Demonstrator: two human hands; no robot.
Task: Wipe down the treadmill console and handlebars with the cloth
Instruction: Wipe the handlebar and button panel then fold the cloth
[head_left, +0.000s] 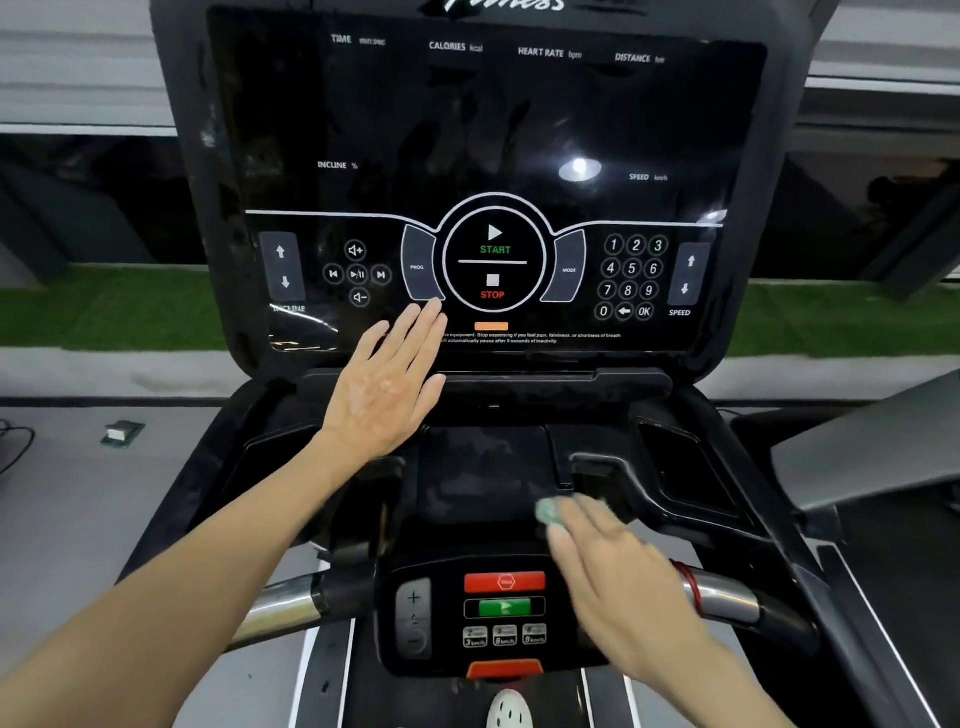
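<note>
- Cloth (551, 512): green, on the tray, pressed under my right hand's (618, 566) flat, blurred fingers.
- Left hand (384, 387): spread flat, holding nothing, at the console's (493, 130) lower edge.
- Handlebars (732, 597): axis nine-to-three; nearest bar at four o'clock from the cloth, closest to my right hand.

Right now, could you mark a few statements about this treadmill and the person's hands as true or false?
1. The left hand is flat, fingers straight, by the screen. True.
2. The cloth is under the left hand. False: it is under the fingers of the right hand.
3. The right hand is up at the screen. False: it is low, over the tray.
4. A red band circles the right wrist. True.
</note>
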